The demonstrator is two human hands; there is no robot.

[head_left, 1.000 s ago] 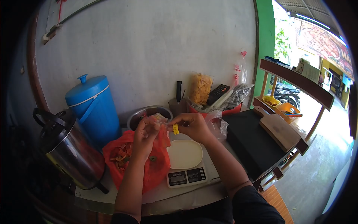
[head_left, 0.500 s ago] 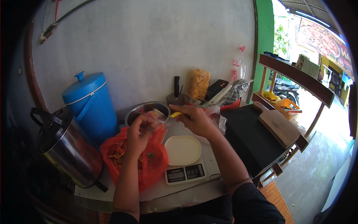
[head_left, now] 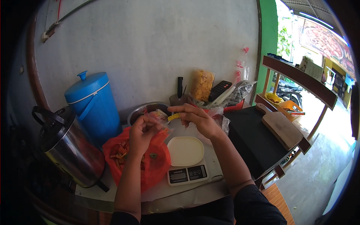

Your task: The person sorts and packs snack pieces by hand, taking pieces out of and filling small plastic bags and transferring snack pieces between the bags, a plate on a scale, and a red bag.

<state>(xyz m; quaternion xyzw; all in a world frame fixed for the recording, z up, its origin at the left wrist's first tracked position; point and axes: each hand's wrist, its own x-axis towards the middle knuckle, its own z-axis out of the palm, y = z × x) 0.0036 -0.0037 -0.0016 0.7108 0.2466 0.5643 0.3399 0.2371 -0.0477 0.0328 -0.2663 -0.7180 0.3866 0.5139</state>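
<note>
My left hand (head_left: pixel 144 132) pinches the edge of a small clear plastic bag (head_left: pixel 165 125) above the red plastic bag (head_left: pixel 159 165), which lies open with orange-brown pieces inside. My right hand (head_left: pixel 195 119) is closed on a small yellow strip (head_left: pixel 174 116), its index finger stretched toward the clear bag. Behind my hands is a metal bowl (head_left: pixel 135 112) holding small packets. A white kitchen scale (head_left: pixel 185 152) lies below my right hand, with nothing on its plate.
A steel flask (head_left: pixel 71 150) and a blue jug (head_left: pixel 95 108) stand at left. At the back are a bag of chips (head_left: pixel 202 85), a calculator (head_left: pixel 220 90) and a dark cup (head_left: pixel 178 100). A wooden board (head_left: pixel 279 125) rests on a black box (head_left: pixel 247 142) at right.
The yellow strip, upright beside the clear bag a second ago, now lies nearly level in my right hand. My right hand has moved slightly up and its index finger has stretched out.
</note>
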